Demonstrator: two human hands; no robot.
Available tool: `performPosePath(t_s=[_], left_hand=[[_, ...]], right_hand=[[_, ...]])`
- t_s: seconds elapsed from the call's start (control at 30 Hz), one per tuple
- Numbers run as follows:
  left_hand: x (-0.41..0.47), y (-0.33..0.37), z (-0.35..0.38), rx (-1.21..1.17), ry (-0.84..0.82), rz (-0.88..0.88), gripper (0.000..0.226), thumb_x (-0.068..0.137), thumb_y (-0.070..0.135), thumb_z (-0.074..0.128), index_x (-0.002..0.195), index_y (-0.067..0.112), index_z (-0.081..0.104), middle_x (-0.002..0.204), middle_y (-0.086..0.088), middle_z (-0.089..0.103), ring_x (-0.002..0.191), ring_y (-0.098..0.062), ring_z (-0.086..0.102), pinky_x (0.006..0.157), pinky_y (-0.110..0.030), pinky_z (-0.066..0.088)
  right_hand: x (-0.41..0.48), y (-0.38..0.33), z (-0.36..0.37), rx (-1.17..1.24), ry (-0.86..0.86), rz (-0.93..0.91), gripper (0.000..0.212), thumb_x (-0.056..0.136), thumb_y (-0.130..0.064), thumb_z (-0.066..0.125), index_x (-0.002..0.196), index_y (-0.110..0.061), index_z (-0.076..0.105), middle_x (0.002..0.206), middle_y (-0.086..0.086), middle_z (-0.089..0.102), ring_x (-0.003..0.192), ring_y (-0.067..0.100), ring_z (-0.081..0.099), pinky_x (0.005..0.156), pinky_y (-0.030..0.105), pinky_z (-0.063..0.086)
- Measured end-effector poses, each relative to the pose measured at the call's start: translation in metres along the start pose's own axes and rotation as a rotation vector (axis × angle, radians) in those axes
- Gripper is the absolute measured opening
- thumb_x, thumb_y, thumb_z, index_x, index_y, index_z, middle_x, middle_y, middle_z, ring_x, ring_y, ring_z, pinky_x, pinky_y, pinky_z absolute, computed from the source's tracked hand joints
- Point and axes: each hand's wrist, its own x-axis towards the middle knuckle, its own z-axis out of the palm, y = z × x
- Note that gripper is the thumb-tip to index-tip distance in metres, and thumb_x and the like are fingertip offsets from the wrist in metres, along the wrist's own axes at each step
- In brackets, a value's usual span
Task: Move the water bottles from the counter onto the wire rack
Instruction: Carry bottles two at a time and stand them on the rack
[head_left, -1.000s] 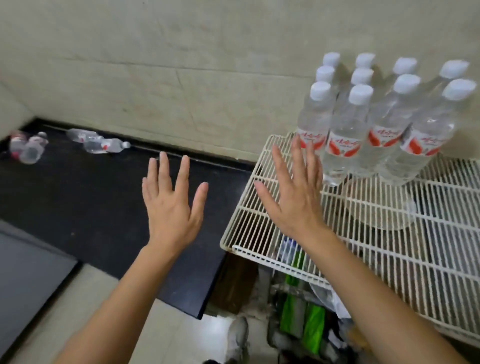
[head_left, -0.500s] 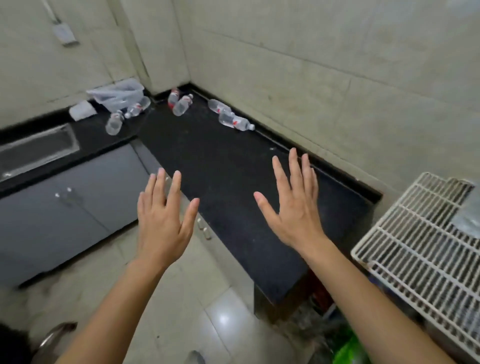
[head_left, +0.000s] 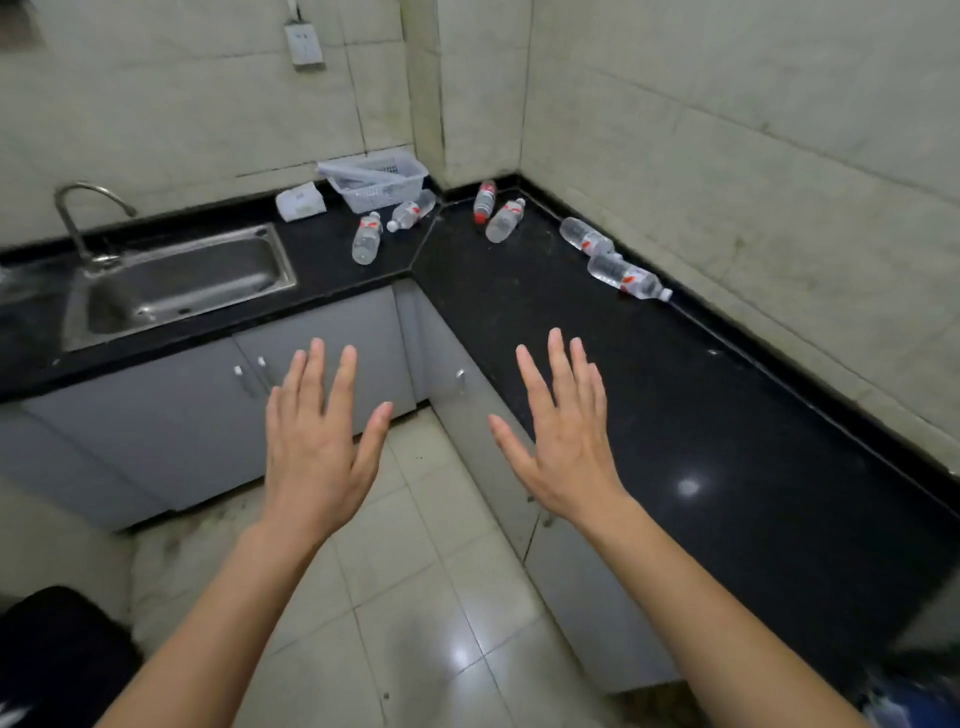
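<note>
Fetch step: reach across the black stone counter (head_left: 675, 415) for the clear plastic water bottles with red labels (head_left: 623, 275), six lying on their sides near the far corner, well apart from both hands. Best to take the two along the pale tiled wall (head_left: 727, 156) first, as nearest. Grab mid-body, one per hand, since bottles lying on their sides will likely roll. Holding nothing: left hand (head_left: 317, 457) and right hand (head_left: 566, 447) spread flat, fingers straight, hovering, touching nothing. No wire rack in view.
</note>
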Motion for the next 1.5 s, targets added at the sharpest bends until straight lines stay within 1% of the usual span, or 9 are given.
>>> performPosePath(t_s=[0.13,0.33,0.57,0.73,1.0,1.17,1.27,1.37,1.5], left_hand=[[0.029,-0.029,0.025,-0.016,-0.043,-0.027,0.069,0.101,0.055,0.031,0.158,0.018,0.023,0.167,-0.013,0.014,0.155,-0.028,0.01,0.122,-0.053,0.019],[0.102,-0.064,0.071,0.023,-0.121,0.004,0.071,0.1,0.058,0.028,0.159,0.021,0.022,0.167,-0.011,0.014,0.155,-0.027,0.011,0.122,-0.052,0.019],[0.276,-0.098,0.141,0.055,-0.148,-0.007,0.071,0.099,0.058,0.031,0.158,0.019,0.023,0.167,-0.012,0.014,0.155,-0.028,0.012,0.122,-0.053,0.022],[0.404,-0.109,0.167,0.058,-0.195,0.012,0.073,0.098,0.06,0.028,0.158,0.018,0.026,0.166,-0.013,0.018,0.153,-0.03,0.018,0.119,-0.055,0.028],[0.526,-0.179,0.215,0.066,-0.234,-0.042,0.074,0.1,0.056,0.036,0.157,0.011,0.027,0.165,-0.015,0.022,0.153,-0.032,0.02,0.121,-0.051,0.026],[0.602,-0.243,0.284,0.024,-0.364,-0.017,0.075,0.097,0.045,0.056,0.155,0.004,0.03,0.162,-0.021,0.027,0.15,-0.036,0.027,0.119,-0.052,0.028],[0.651,-0.277,0.324,-0.034,-0.535,-0.029,0.082,0.097,0.047,0.054,0.158,0.007,0.018,0.165,-0.017,0.02,0.152,-0.033,0.021,0.122,-0.049,0.024],[0.69,-0.299,0.354,-0.113,-0.702,-0.064,0.088,0.097,0.049,0.055,0.16,0.011,0.008,0.167,-0.013,0.013,0.153,-0.029,0.017,0.123,-0.046,0.022],[0.723,-0.316,0.392,-0.099,-0.832,0.022,0.081,0.097,0.047,0.053,0.16,0.021,0.009,0.167,-0.013,0.006,0.15,-0.033,0.021,0.119,-0.049,0.029]], right_hand=[[0.041,0.001,0.036,0.003,-0.039,0.014,0.079,0.099,-0.058,0.04,0.162,-0.018,0.014,0.17,0.013,0.0,0.157,0.031,-0.007,0.126,0.053,0.007],[0.133,0.024,0.099,0.006,-0.053,-0.008,0.078,0.1,-0.056,0.042,0.162,-0.016,0.016,0.17,0.015,0.002,0.157,0.031,-0.005,0.126,0.054,0.009],[0.297,0.062,0.19,0.048,-0.097,-0.031,0.077,0.099,-0.054,0.042,0.161,-0.016,0.018,0.17,0.016,0.002,0.157,0.032,-0.004,0.126,0.053,0.009],[0.41,0.084,0.226,0.079,-0.111,0.005,0.077,0.099,-0.049,0.05,0.161,-0.017,0.018,0.17,0.014,0.002,0.157,0.031,-0.005,0.126,0.049,0.005],[0.536,0.088,0.312,0.023,-0.242,-0.004,0.078,0.098,-0.045,0.055,0.161,-0.016,0.02,0.169,0.015,0.009,0.157,0.034,0.003,0.125,0.049,0.01],[0.604,0.093,0.373,-0.062,-0.33,0.065,0.078,0.098,-0.041,0.055,0.162,-0.016,0.018,0.169,0.016,0.005,0.157,0.034,0.002,0.125,0.049,0.013],[0.64,0.098,0.406,-0.105,-0.377,0.167,0.078,0.098,-0.038,0.056,0.162,-0.014,0.017,0.169,0.016,0.005,0.157,0.035,0.002,0.125,0.05,0.017],[0.671,0.097,0.439,-0.11,-0.423,0.258,0.079,0.099,-0.038,0.055,0.162,-0.015,0.014,0.17,0.015,0.002,0.157,0.035,0.0,0.125,0.049,0.016],[0.708,0.092,0.477,-0.147,-0.502,0.303,0.079,0.098,-0.033,0.055,0.162,-0.015,0.012,0.17,0.015,0.002,0.157,0.035,0.001,0.123,0.048,0.016]])
